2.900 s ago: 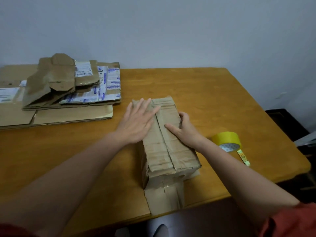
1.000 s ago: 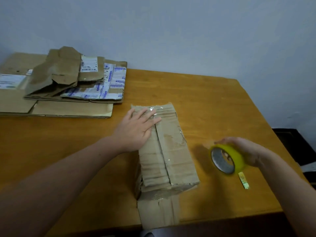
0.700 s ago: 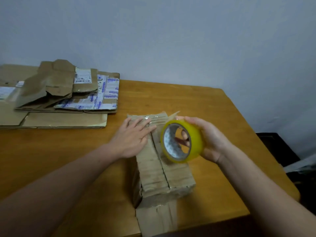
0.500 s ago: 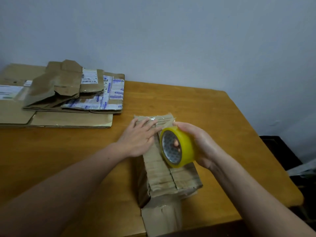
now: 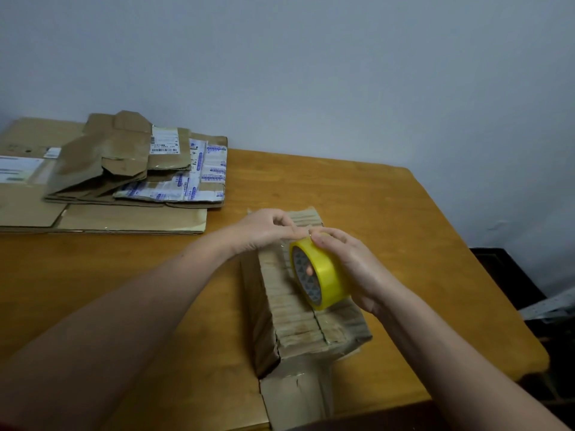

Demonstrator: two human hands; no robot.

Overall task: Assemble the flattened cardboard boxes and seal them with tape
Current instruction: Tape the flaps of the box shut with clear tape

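1. The right hand point(image 5: 351, 269) gripped the yellow tape roll point(image 5: 323, 275), fingers curled over its rim. The roll stood on edge on top of the cardboard box point(image 5: 298, 309).
2. The left hand point(image 5: 264, 230) pinched at the roll's top edge, apparently at the loose end. Whether it had the end, I could not tell.
3. The box lay on the wooden table point(image 5: 389, 206) right under both hands, its long axis and centre seam running from the person toward the wall.
4. The roll sat over the seam's far half, so the strip probably had to run back along it. The right hand was nearer.
5. The count was one roll and one built box, its near flap point(image 5: 295, 396) hanging open. One pile of flattened boxes point(image 5: 124, 175) lay well apart at far left, number unclear.
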